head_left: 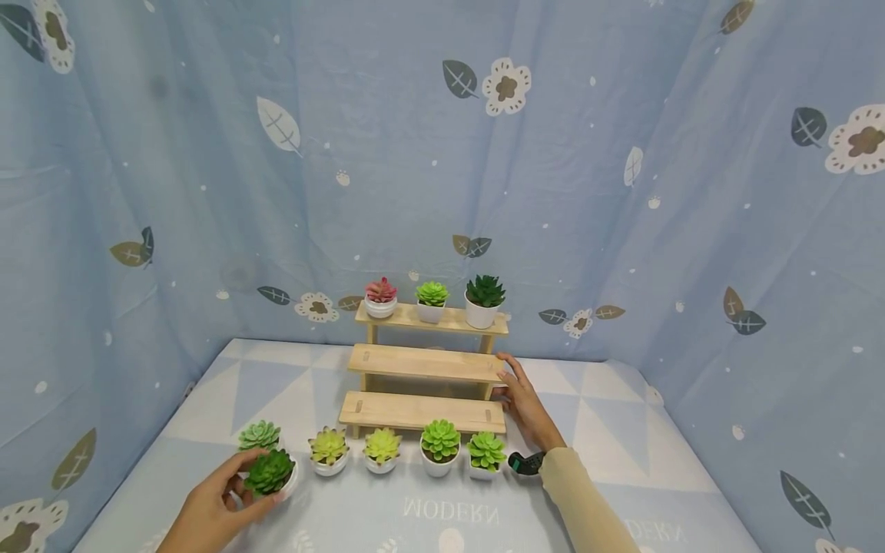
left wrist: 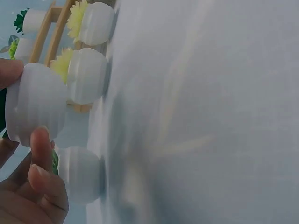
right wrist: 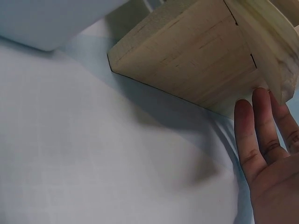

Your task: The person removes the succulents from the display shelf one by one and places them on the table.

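My left hand (head_left: 224, 491) pinches a white ribbed pot (left wrist: 39, 102) with a dark green succulent (head_left: 270, 471), fingers and thumb on opposite sides. The left wrist view shows this pot raised above the cloth and tilted on its side in that view. Close behind it stands a pale green succulent (head_left: 259, 435), partly hidden by the held plant. At the right end of a three-step wooden stand (head_left: 422, 411), my right hand (head_left: 527, 407) rests against the wood. In the right wrist view its extended fingers (right wrist: 264, 121) reach the stand's side panel (right wrist: 187, 60).
The top step holds a red succulent (head_left: 380, 298), a bright green one (head_left: 432, 301) and a dark green one (head_left: 485, 301). In front of the stand line up two yellow-green succulents (head_left: 328, 451) and two green ones (head_left: 440, 444). A patterned blue curtain (head_left: 387, 153) hangs behind the table.
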